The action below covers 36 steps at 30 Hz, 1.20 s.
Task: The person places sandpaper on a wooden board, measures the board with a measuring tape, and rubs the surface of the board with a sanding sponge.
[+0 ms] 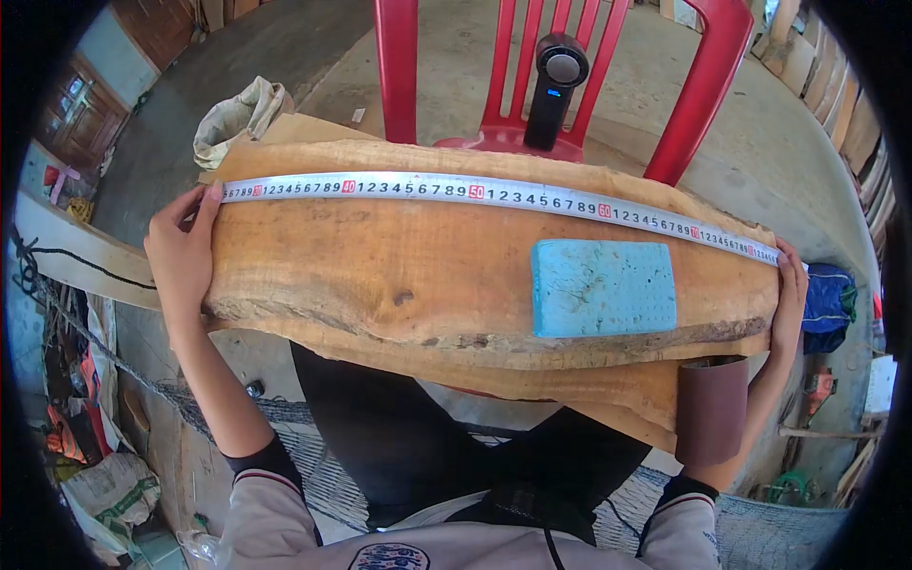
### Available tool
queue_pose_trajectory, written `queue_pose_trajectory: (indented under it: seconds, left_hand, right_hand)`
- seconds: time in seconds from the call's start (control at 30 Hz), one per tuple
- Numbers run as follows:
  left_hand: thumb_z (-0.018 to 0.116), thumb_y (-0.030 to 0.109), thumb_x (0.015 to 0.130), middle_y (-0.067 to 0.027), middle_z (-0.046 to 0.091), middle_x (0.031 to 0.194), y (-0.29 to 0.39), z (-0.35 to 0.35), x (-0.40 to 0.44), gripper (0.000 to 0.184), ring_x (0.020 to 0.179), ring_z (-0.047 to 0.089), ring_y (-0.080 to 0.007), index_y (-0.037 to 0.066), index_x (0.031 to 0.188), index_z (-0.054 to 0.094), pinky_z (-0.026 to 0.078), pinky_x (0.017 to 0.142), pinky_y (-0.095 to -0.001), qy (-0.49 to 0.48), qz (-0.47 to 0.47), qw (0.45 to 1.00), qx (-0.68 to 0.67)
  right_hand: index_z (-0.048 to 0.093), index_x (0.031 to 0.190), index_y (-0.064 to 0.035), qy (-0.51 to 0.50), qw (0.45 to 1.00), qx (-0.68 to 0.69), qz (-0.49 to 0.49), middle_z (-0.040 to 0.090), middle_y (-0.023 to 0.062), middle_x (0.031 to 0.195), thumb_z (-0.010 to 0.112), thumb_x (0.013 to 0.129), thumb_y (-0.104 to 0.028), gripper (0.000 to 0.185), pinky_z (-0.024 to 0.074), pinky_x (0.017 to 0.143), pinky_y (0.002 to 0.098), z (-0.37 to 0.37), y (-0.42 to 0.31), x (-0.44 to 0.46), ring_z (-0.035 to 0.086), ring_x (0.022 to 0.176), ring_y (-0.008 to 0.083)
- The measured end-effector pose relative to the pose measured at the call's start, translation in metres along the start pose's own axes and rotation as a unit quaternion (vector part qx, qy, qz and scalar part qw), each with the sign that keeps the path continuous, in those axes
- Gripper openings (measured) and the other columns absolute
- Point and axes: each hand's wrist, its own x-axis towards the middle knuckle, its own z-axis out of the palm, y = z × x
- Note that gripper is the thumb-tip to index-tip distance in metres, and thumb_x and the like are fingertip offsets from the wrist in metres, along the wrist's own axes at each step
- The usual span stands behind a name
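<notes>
A long silver metal ruler (408, 185) with black digits and red tens lies across the upper part of a live-edge wooden board (380, 256). My left hand (182, 256) is closed at the board's left end, thumb and fingers pinching the ruler there. At the opposite end, my right hand (789, 294) grips the ruler's tip against the board edge, its thumb on top. A pale blue rectangular foam-like block (604, 288) rests on the board, right of the middle and below the ruler. Below the right end stands a dark brown roll (712, 410), apparently sandpaper.
Another wooden board (513, 380) lies underneath, above my lap. A red plastic chair (698, 90) faces me, with a black handheld fan (551, 100) on it. A whitish sack (245, 119) sits behind the left end. Netting (332, 465) hangs below.
</notes>
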Motion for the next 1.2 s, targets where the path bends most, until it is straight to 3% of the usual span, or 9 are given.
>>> queue_pose_trajectory:
  seconds: [0.3, 0.6, 0.77, 0.87, 1.03, 1.2]
  left_hand:
    - [0.075, 0.042, 0.096, -0.0224, 0.078, 0.104, -0.003, 0.001, -0.002, 0.052, 0.098, 0.077, -0.028, -0.005, 0.117, 0.075, 0.057, 0.089, -0.0363, 0.01, -0.014, 1.0, 0.012]
    - [0.075, 0.049, 0.094, -0.0248, 0.077, 0.102, -0.004, -0.006, -0.008, 0.057, 0.098, 0.077, -0.0333, -0.005, 0.114, 0.076, 0.057, 0.089, -0.0392, 0.013, -0.023, 0.998, 0.049]
    - [0.075, 0.048, 0.093, -0.0241, 0.077, 0.102, -0.007, -0.015, -0.019, 0.056, 0.097, 0.077, -0.0331, -0.004, 0.114, 0.077, 0.057, 0.089, -0.0391, 0.022, -0.022, 0.998, 0.057]
    - [0.076, 0.048, 0.092, -0.0239, 0.077, 0.102, -0.007, -0.014, -0.02, 0.056, 0.098, 0.077, -0.0329, -0.003, 0.114, 0.077, 0.057, 0.09, -0.0388, 0.015, -0.027, 0.998, 0.05]
    - [0.076, 0.05, 0.092, -0.0237, 0.078, 0.102, -0.004, -0.014, -0.02, 0.057, 0.098, 0.077, -0.0319, -0.003, 0.114, 0.077, 0.057, 0.09, -0.0383, 0.032, -0.038, 0.997, 0.059]
    - [0.075, 0.051, 0.092, -0.0219, 0.078, 0.102, -0.005, -0.013, -0.016, 0.059, 0.096, 0.077, -0.0285, -0.004, 0.115, 0.077, 0.056, 0.09, -0.0366, 0.008, -0.039, 0.997, 0.067]
  right_hand:
    - [0.064, 0.13, 0.0038, 0.002, 1.0, -0.013, -0.004, 0.068, 0.0109, 0.122, 0.047, 0.105, -0.022, 0.04, 0.044, 0.105, 0.0287, -0.003, 0.008, 0.003, 0.06, 0.114, 0.0163]
    - [0.067, 0.125, 0.0059, 0.044, 0.994, -0.099, -0.025, 0.069, 0.0169, 0.123, 0.047, 0.104, -0.03, 0.046, 0.0435, 0.107, 0.0323, 0.003, 0.004, 0.009, 0.06, 0.119, 0.0217]
    - [0.067, 0.128, 0.0051, -0.005, 0.999, -0.038, -0.024, 0.069, 0.0181, 0.124, 0.044, 0.105, -0.032, 0.05, 0.0444, 0.106, 0.0341, -0.008, 0.029, 0.025, 0.061, 0.119, 0.024]
    - [0.066, 0.13, 0.0061, 0.032, 0.996, -0.079, -0.039, 0.068, 0.0178, 0.125, 0.042, 0.105, -0.032, 0.051, 0.0446, 0.106, 0.0352, -0.014, 0.043, 0.03, 0.061, 0.118, 0.0246]
    - [0.064, 0.133, 0.004, 0.006, 0.999, -0.036, -0.008, 0.068, 0.0177, 0.126, 0.043, 0.106, -0.03, 0.048, 0.0442, 0.107, 0.0351, -0.02, 0.047, 0.031, 0.061, 0.119, 0.0236]
    - [0.063, 0.134, 0.0048, 0.001, 0.996, -0.085, -0.025, 0.068, 0.0167, 0.126, 0.043, 0.107, -0.029, 0.048, 0.0448, 0.107, 0.0343, -0.023, 0.047, 0.032, 0.062, 0.119, 0.0215]
